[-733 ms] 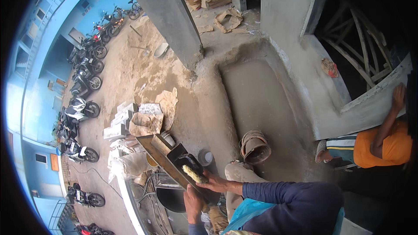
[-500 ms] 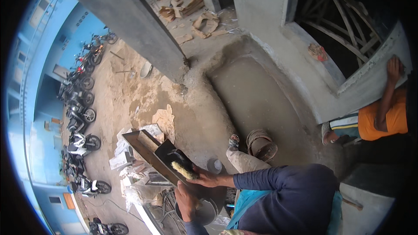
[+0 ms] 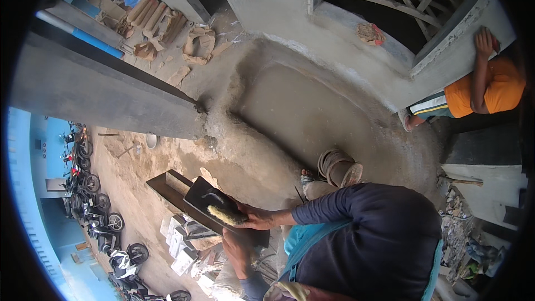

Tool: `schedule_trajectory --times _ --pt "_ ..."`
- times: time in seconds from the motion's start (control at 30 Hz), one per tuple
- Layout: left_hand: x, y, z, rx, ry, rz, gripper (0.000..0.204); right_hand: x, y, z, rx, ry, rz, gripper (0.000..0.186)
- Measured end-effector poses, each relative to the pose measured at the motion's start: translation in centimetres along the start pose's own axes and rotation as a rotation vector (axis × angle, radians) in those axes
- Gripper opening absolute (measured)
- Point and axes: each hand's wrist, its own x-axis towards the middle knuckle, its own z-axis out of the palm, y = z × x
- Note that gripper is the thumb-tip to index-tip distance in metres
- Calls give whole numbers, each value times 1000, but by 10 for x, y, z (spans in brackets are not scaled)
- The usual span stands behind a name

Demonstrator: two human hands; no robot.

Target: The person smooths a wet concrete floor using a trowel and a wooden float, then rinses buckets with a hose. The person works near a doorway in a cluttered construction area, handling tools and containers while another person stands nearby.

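My left hand [image 3: 237, 251] is closed around the lower end of a long dark board [image 3: 164, 194] with a raised edge, which slants up and left. On its near end rests a flat black plastering float [image 3: 195, 194]. My right hand [image 3: 257, 217] is closed at the float's near end, beside its dark handle. A brush with pale yellow bristles [image 3: 224, 214] lies against the float just by the right fingers. Which of the two the right fingers grip is partly hidden; they seem wrapped round the float's handle.
A basin of grey wet mortar [image 3: 301, 100] lies ahead, a bucket [image 3: 343, 170] at its near edge. A co-worker in an orange shirt [image 3: 501, 86] touches the wall at right. A concrete column [image 3: 111, 89] stands left; rubble [image 3: 457, 217] lies right, motorcycles [image 3: 111, 217] far left.
The whole view has turned and shifted, so the column, basin and co-worker sit further left or higher. Both hands keep their hold on the board and float.
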Motion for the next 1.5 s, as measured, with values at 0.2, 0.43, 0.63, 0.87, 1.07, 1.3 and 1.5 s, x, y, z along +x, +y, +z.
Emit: schedule_trajectory --times 0.2,0.43,0.63,0.87,1.07,1.3,1.5 --pt "111 33 -5 -164 -297 -159 64 62 -6 -43 156 202 -32 105" --pt "263 33 42 -215 -511 -61 66 147 56 -98 141 419 105 82" --pt "400 28 102 100 -733 460 66 213 64 -154 237 589 358 85" --pt "444 63 133 -60 -947 246 71 240 68 -152 310 1036 214 75" --pt "431 85 148 -52 -1057 227 73 211 75 -158 293 1099 200 76" --pt "432 96 134 -87 -1057 179 74 224 59 -155 331 1102 -65 75" --pt "454 138 133 -130 -1152 350 71 224 55 -179 110 1178 159 75"
